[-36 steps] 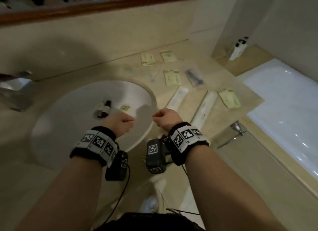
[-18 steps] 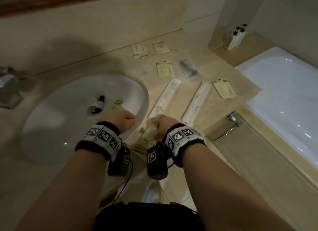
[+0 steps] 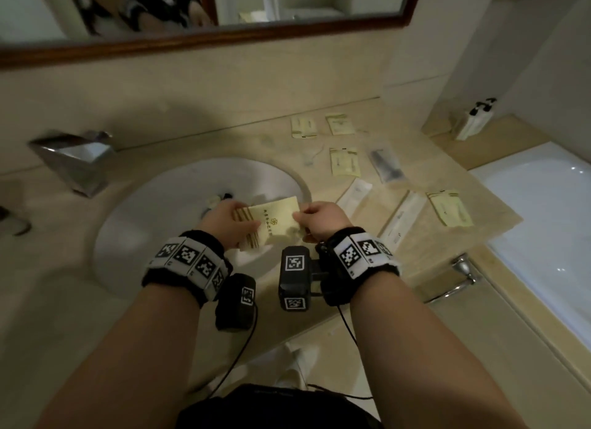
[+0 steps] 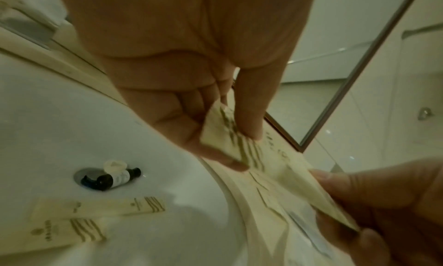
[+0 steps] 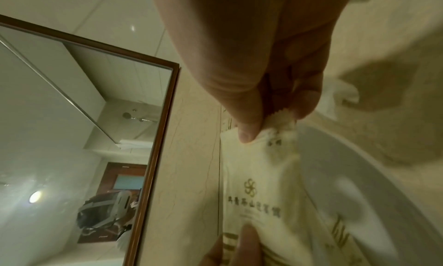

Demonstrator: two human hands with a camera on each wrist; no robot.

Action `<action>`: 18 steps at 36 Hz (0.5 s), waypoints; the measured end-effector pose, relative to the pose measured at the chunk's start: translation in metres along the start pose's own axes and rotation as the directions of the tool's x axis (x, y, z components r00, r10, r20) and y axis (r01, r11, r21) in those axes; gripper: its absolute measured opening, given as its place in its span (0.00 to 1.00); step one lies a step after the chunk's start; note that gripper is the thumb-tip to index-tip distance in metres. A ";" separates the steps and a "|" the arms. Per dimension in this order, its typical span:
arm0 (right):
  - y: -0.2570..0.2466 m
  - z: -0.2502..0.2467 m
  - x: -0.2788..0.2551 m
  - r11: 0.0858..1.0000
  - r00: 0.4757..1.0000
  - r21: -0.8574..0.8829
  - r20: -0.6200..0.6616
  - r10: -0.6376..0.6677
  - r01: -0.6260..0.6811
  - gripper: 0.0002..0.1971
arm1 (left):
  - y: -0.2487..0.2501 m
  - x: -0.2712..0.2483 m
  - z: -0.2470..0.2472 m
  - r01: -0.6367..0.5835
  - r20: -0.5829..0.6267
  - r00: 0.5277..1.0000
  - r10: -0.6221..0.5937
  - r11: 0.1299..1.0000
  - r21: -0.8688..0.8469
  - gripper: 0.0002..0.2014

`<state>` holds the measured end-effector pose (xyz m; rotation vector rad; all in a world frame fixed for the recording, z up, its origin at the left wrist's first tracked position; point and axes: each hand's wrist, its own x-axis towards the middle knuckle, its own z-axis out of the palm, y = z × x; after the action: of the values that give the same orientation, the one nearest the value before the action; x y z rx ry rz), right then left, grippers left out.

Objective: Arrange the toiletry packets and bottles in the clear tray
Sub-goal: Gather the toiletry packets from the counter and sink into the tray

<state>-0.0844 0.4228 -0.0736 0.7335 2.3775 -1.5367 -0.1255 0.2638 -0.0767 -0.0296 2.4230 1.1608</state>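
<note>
Packet [image 3: 275,219], cream with gold stripes, is held flat above the near right rim of the sink [image 3: 134,224]. Left hand [image 3: 228,225] pinches its striped left end between thumb and fingers; right hand [image 3: 321,219] pinches its right end. Small bottle [image 4: 115,177] lies at the sink drain, two more packets [image 4: 95,209] near it. Further packets [image 3: 343,161] lie on the counter [image 3: 479,204], far right.
</note>
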 end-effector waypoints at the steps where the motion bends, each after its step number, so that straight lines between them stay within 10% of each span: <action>1: -0.003 0.005 -0.001 1.000 1.000 0.021 0.012 -0.010 0.010 0.15 | -0.002 -0.001 -0.006 -0.004 -0.051 0.999 0.004 1.000 0.004 0.23; 18: -0.081 0.138 -0.038 0.987 0.968 0.019 0.192 -0.163 0.162 0.07 | -0.092 -0.048 -0.133 -0.016 -0.327 0.931 -0.161 0.879 -0.477 0.11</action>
<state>-0.1059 0.2609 -0.0528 0.3771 2.3392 -1.5934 -0.1151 0.0977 -0.0525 -0.5268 2.3325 1.8187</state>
